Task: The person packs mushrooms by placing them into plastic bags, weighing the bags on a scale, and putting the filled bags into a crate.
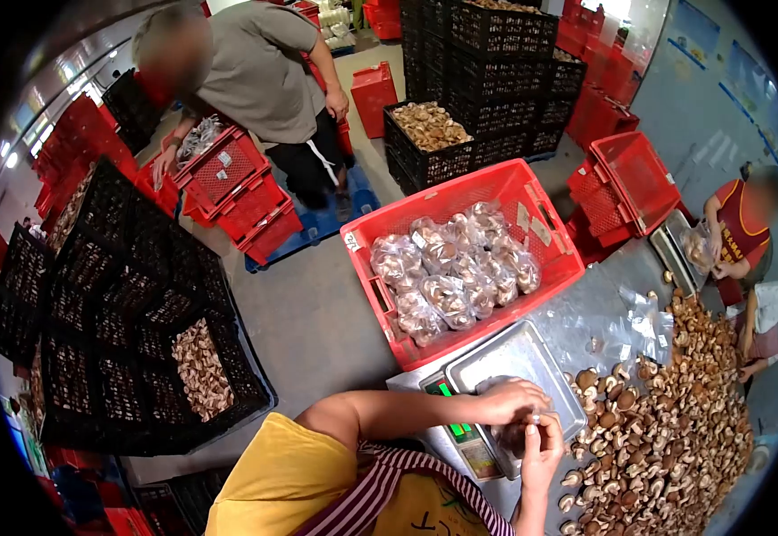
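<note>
My left hand [509,401] and my right hand [542,447] meet over the metal tray of a scale [554,380]. Both have their fingers pinched together at the top of a clear bag of mushrooms [508,439], which hangs just below them and is partly hidden. Green digits glow on the scale's display [451,406]. Beyond the scale stands a red crate [374,284] holding several filled bags of mushrooms [447,299]. Loose mushrooms [657,438] are heaped on the metal table to the right, with empty clear bags [626,330] at the heap's far edge.
Stacked black crates [121,304] stand at left, more black crates [487,80] behind. A person in grey [246,71] leans over red crates [228,179]. At right, a person in a red top [742,223] handles a bag near an empty red crate [635,183].
</note>
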`<action>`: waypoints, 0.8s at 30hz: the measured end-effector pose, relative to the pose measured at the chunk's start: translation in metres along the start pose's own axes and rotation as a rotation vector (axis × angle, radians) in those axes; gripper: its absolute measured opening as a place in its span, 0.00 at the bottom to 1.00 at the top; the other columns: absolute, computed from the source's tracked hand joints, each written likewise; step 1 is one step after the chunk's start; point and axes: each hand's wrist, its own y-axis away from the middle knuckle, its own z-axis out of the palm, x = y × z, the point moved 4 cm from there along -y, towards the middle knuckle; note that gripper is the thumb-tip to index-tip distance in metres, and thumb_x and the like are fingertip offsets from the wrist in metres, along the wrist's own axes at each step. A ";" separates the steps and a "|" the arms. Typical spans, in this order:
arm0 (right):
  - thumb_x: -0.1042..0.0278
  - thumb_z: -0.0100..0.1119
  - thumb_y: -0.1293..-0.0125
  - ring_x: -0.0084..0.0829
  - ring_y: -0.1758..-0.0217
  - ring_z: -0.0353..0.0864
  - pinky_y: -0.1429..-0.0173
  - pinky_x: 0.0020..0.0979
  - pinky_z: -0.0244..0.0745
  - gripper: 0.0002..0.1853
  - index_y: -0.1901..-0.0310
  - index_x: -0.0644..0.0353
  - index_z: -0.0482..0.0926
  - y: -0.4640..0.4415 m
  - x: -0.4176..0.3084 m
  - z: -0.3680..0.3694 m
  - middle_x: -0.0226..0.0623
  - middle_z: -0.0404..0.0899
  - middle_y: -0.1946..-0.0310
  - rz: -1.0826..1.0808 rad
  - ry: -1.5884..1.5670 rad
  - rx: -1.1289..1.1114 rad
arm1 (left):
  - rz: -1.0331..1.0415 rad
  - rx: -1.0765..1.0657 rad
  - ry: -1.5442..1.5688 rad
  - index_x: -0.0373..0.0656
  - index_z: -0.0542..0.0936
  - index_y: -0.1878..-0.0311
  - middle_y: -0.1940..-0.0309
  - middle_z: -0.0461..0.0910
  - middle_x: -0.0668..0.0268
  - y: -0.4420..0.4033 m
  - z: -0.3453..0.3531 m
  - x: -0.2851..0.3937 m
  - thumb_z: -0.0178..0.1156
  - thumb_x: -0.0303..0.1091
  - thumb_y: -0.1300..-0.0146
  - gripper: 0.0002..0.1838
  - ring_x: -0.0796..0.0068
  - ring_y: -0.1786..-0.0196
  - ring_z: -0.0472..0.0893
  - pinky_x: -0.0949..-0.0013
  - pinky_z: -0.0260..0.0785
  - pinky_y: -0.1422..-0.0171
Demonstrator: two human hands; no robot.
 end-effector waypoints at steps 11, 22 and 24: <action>0.76 0.51 0.30 0.24 0.61 0.79 0.52 0.27 0.76 0.15 0.43 0.66 0.72 -0.002 0.035 -0.053 0.39 0.76 0.47 0.191 0.005 0.281 | -0.409 0.076 0.174 0.44 0.80 0.60 0.67 0.81 0.65 -0.073 -0.210 -0.151 0.48 0.34 0.29 0.11 0.72 0.62 0.80 0.66 0.75 0.54; 0.70 0.52 0.28 0.27 0.65 0.79 0.57 0.27 0.76 0.14 0.45 0.68 0.72 -0.010 0.081 -0.013 0.41 0.80 0.58 0.480 -0.077 0.311 | -0.684 -0.313 -0.717 0.45 0.81 0.47 0.47 0.80 0.51 -0.129 -0.286 -0.360 0.52 0.34 0.39 0.18 0.51 0.46 0.81 0.54 0.73 0.42; 0.65 0.52 0.29 0.44 0.43 0.77 0.36 0.33 0.68 0.17 0.41 0.56 0.76 -0.032 0.057 -0.013 0.46 0.80 0.46 0.652 0.037 0.241 | -0.734 -0.287 -0.595 0.46 0.80 0.45 0.44 0.78 0.50 -0.111 -0.268 -0.410 0.52 0.34 0.39 0.19 0.52 0.42 0.78 0.55 0.72 0.39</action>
